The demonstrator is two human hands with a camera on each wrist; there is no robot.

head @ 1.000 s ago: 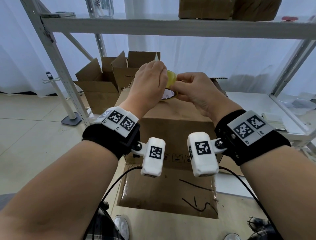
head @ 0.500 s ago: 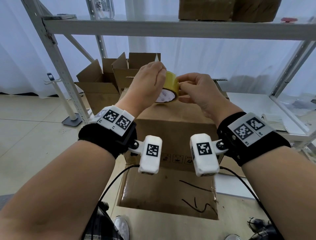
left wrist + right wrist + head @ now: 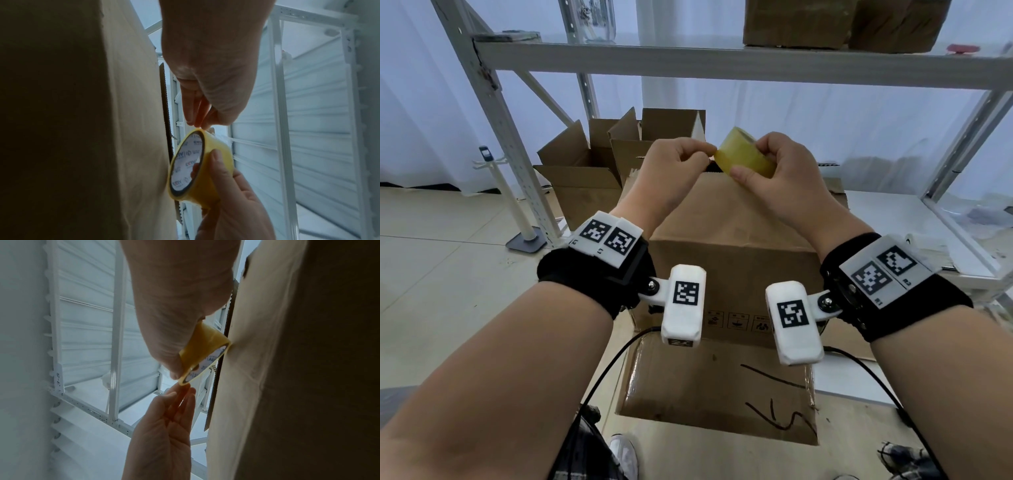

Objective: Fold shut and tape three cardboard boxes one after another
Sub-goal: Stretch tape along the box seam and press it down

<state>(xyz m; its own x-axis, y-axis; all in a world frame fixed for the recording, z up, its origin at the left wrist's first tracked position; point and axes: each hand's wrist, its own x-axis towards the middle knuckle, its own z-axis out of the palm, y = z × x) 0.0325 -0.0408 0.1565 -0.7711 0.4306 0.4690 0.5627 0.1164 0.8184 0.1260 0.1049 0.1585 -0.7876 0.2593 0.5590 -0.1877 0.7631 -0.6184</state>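
Pinching the tape roll by its rim, the right hand steadied it above the box, at twelve o'clock, so the left hand could nip the loose end, judging by its pressed fingertips.

The tape roll carries blue printed logos repeated around its white inner core; the letters look like "CCTV" but are too blurred to be sure. On the front of the box, at about 6 o'clock from the roll, a row of three small handling symbols is printed, their captions too small to read. The wrist bands and the white camera housings bear black-and-white square marker codes, with tiny unreadable digits beside them. Black scribbles, forming no legible word, mark the lower flap.
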